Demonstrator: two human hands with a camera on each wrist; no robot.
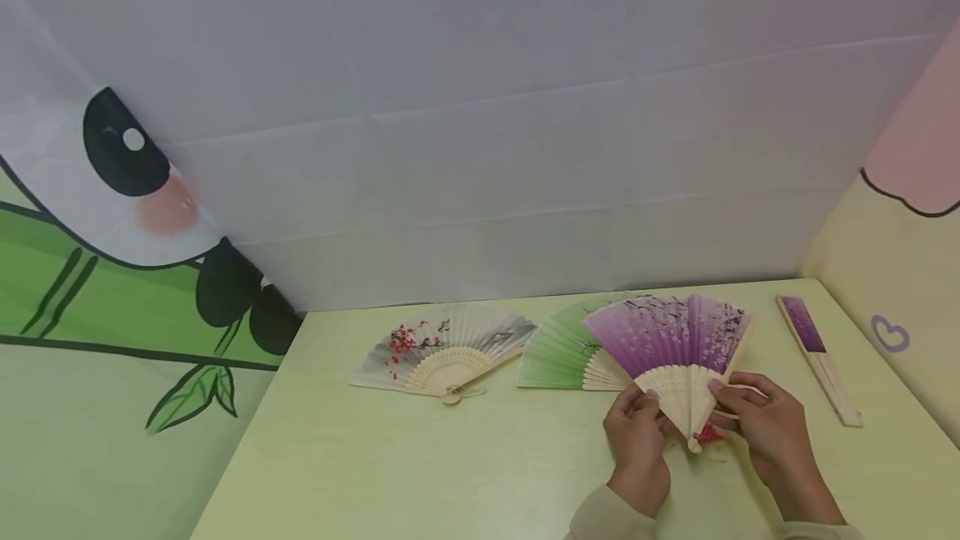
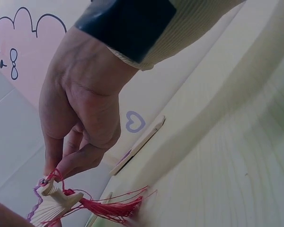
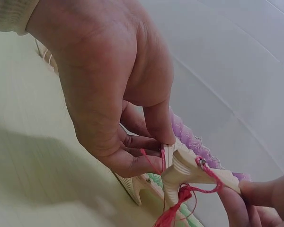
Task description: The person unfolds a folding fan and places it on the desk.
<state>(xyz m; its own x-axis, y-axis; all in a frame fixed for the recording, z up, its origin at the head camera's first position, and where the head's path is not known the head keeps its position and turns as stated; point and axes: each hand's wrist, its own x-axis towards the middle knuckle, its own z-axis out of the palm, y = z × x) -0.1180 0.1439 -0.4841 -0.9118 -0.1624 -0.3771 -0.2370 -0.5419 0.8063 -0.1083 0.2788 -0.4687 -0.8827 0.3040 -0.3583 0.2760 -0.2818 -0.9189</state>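
A purple folding fan [image 1: 652, 336] with pale ribs is spread between my two hands, printed with blossom branches. My left hand [image 1: 637, 448] pinches its left edge stick, and my right hand [image 1: 772, 432] pinches the right one. The narrow pivot end points down toward me, with a red tassel [image 2: 111, 208] hanging from it. In the left wrist view the right hand [image 2: 85, 99] fills the upper part. The right wrist view shows the left hand [image 3: 113, 80] large, its fingers on the ribs. Behind the purple fan, a green fan [image 1: 555, 357] lies spread and partly covered.
A grey fan with red blossoms [image 1: 438, 357] lies spread on the pale table [image 1: 420, 473], left of the green one. To the right, a folded purple fan [image 1: 817, 357] lies near the table's right edge. White sheeting [image 1: 480, 148] stands behind the table, between painted side walls.
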